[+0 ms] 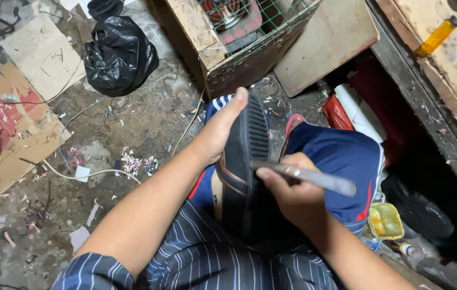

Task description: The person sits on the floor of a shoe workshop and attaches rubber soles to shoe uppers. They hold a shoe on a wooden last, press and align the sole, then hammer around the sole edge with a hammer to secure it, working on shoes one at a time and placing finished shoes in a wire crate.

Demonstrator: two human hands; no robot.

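Note:
A black shoe (247,161) with a ribbed rubber sole stands sole-up between my knees. My left hand (219,131) grips its left side, thumb stretched over the toe end. My right hand (287,190) is closed around a grey metal tool (314,178), held like a knife. The tool's tip touches the sole's edge near the middle of the shoe. A brown band runs along the shoe's upper, below my left palm.
A wooden crate with green wire mesh (223,48) stands just ahead. A black plastic bag (118,53) and cardboard sheets (8,123) lie on the littered floor at left. A workbench (454,70) with an orange lighter is at right, a yellow glue tin (385,220) by my right knee.

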